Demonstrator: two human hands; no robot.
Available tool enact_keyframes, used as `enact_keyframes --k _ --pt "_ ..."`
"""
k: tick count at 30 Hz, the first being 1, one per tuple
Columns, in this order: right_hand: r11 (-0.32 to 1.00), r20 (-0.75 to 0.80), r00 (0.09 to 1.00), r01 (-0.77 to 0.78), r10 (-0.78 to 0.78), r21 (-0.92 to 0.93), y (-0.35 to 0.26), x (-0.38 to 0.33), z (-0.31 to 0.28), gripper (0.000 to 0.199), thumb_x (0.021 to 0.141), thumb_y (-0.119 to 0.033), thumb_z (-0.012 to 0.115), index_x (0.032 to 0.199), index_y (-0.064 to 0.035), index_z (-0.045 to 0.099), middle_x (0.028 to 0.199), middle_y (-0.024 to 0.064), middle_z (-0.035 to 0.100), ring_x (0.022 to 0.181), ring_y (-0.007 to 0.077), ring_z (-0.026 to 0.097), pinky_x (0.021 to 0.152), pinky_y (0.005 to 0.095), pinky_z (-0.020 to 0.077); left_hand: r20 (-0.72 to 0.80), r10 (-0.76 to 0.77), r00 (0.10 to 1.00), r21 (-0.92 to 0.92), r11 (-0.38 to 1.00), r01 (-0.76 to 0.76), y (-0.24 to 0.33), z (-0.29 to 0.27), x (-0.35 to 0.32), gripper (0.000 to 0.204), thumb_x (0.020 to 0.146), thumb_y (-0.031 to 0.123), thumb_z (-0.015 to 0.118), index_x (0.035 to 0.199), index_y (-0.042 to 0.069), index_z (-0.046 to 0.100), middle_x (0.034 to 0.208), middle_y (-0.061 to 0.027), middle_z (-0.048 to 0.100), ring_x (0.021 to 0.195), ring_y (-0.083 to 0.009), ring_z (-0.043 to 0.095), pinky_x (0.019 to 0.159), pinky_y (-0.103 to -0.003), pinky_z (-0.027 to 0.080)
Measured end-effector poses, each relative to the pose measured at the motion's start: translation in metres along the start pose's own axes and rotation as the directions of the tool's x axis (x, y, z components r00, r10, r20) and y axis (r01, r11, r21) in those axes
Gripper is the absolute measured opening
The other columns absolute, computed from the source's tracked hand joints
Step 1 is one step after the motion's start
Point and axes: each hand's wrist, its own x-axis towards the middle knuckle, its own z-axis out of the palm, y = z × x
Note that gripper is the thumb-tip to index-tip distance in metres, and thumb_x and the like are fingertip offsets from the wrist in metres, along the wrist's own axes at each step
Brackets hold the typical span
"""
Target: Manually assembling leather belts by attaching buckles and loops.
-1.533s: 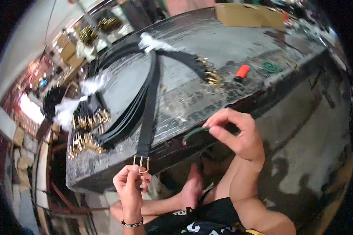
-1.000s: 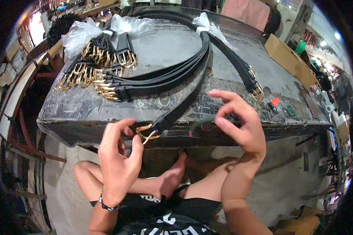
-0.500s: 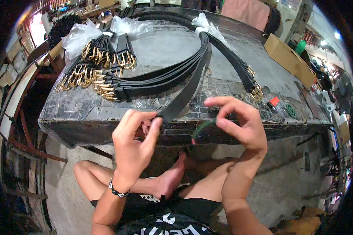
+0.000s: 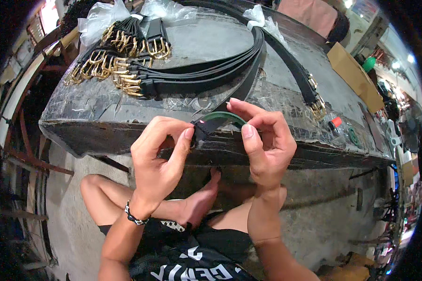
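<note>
By the near edge of the table (image 4: 197,40), the left hand (image 4: 157,150) pinches the near end of the black belt (image 4: 211,125); the green strip (image 4: 227,114), apart from it moments ago, now arches over it, so the two overlap, contact unclear; the right hand (image 4: 269,150) pinches the strip's right end.

Before the table (image 4: 197,32) I am holding a belt (image 4: 210,126) in my left hand (image 4: 159,154) and a strip (image 4: 225,114) in my right hand (image 4: 269,147), while bundled belts (image 4: 187,84) are lying behind on the tabletop, plastic bags (image 4: 103,21) are resting back left, and a box (image 4: 354,75) is standing at right.
</note>
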Motion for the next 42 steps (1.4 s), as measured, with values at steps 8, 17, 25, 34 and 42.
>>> enact_keyframes --k 8,17,25,34,42 --pt "0.973 0.017 0.991 0.131 -0.131 -0.19 0.006 0.0 -0.009 0.008 0.089 -0.001 0.072 0.094 0.0007 0.066 0.118 0.0196 0.076 0.107 0.0251 0.075 0.097 0.0366 0.0554 -0.003 -0.075 0.997 -0.036 0.997 0.075 0.004 0.006 -0.003 0.002 0.096 -0.002 0.072 0.097 -0.001 0.072 0.088 -0.0076 0.07 0.067 -0.01 0.062 0.059 -0.024 0.046" --pt "0.955 0.024 0.987 0.157 -0.156 -0.253 0.006 0.0 -0.005 0.008 0.088 -0.001 0.072 0.093 -0.0001 0.066 0.117 0.0187 0.077 0.105 0.0253 0.075 0.095 0.0355 0.0557 -0.012 -0.115 0.993 -0.067 0.991 0.114 0.003 0.007 -0.004 0.001 0.096 -0.001 0.072 0.097 -0.002 0.072 0.087 -0.0062 0.068 0.068 -0.0087 0.059 0.059 -0.023 0.045" --pt "0.969 0.002 0.99 0.135 -0.138 -0.207 0.008 -0.002 -0.003 0.008 0.088 0.0 0.072 0.093 0.0001 0.066 0.118 0.0192 0.077 0.106 0.0256 0.075 0.097 0.0354 0.0552 -0.012 -0.179 0.984 -0.118 0.977 0.176 0.0 0.005 -0.008 0.003 0.094 -0.002 0.072 0.095 -0.002 0.069 0.089 -0.0064 0.067 0.071 -0.0097 0.058 0.061 -0.023 0.046" --pt "0.967 0.048 0.991 0.136 -0.128 -0.215 0.006 -0.011 -0.021 0.008 0.088 -0.001 0.071 0.094 0.0003 0.066 0.121 0.0218 0.076 0.108 0.0268 0.075 0.099 0.0365 0.0547 0.102 -0.134 0.986 -0.114 0.983 0.146 0.003 0.002 -0.007 0.018 0.087 -0.01 0.072 0.101 -0.001 0.065 0.104 -0.0051 0.059 0.087 -0.0109 0.052 0.078 -0.024 0.044" --pt "0.949 0.073 0.986 0.166 -0.152 -0.269 0.005 -0.01 -0.024 0.009 0.087 0.001 0.071 0.093 0.0001 0.065 0.121 0.0225 0.076 0.109 0.0288 0.075 0.098 0.0373 0.0555 0.084 -0.075 0.994 -0.118 0.989 0.085 0.0 0.004 -0.004 0.027 0.082 -0.009 0.075 0.107 -0.003 0.069 0.107 -0.0087 0.061 0.078 -0.0099 0.056 0.072 -0.024 0.052"
